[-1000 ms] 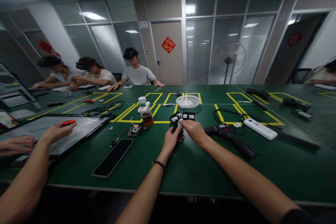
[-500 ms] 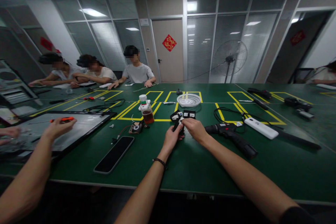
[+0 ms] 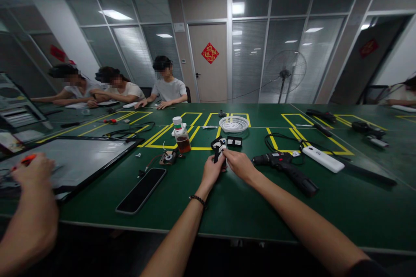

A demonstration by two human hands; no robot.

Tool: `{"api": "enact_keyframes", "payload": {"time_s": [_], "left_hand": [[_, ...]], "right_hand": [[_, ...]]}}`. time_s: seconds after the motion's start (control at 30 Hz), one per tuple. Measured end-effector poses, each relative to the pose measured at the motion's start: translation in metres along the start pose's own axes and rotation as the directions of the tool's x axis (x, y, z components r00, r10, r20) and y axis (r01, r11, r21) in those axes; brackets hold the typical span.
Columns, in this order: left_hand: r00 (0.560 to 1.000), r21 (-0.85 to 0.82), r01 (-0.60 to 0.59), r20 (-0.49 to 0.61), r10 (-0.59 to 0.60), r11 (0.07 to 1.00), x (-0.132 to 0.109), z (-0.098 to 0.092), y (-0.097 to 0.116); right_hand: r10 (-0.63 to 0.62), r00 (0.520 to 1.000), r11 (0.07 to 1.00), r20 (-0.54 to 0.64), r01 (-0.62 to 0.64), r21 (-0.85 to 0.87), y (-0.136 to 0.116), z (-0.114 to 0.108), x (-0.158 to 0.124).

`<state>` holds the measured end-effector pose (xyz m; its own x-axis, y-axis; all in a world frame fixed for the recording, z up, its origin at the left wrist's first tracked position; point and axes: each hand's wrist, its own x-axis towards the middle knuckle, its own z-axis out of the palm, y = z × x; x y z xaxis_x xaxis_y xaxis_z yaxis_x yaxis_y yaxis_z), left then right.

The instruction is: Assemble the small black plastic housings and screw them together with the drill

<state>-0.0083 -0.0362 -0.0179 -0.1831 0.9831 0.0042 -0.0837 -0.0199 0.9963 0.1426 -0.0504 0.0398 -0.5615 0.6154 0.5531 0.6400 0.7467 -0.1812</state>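
Near the middle of the green table, my left hand (image 3: 212, 168) is closed around a small black-and-white part (image 3: 220, 152), whose exact kind I cannot make out. My right hand (image 3: 238, 163) meets it from the right, thumb and fingertips pinched at the part's white side. Just beyond my hands lie a black case with white pieces (image 3: 234, 141) and a similar black-and-white piece (image 3: 217, 142). A white perforated basket (image 3: 234, 124) sits behind them. To the right of my right hand rests a black cordless drill (image 3: 286, 169).
Left of my hands are a phone (image 3: 141, 191), a bottle of brown liquid (image 3: 183, 138) and a small motor-like part (image 3: 168, 157). At far left a co-worker's hand (image 3: 34, 171) holds an orange-handled tool over a flat panel (image 3: 87, 160). A white power strip (image 3: 323, 159) lies right.
My right hand has shifted slightly down and toward me, still at the part. The co-worker's hand with the orange tool moved left. Across the table, a person's hand lowered.
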Motion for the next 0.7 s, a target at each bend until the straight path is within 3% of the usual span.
{"api": "enact_keyframes", "payload": {"time_s": [0.33, 0.53, 0.7], "left_hand": [[0.993, 0.233, -0.087, -0.061, 0.104, 0.969, 0.001, -0.006, -0.002], [0.986, 0.159, -0.134, -0.077, 0.147, 0.978, 0.0, -0.008, -0.002], [0.975, 0.211, -0.184, -0.082, 0.205, 0.96, -0.005, -0.005, 0.004]], "right_hand": [[0.116, 0.989, 0.988, -0.086, -0.107, 0.111, -0.013, 0.002, -0.012], [0.138, 0.983, 0.978, -0.122, -0.116, 0.173, -0.018, 0.003, -0.019], [0.197, 0.971, 0.966, -0.134, -0.169, 0.196, -0.014, 0.007, -0.022]]}}
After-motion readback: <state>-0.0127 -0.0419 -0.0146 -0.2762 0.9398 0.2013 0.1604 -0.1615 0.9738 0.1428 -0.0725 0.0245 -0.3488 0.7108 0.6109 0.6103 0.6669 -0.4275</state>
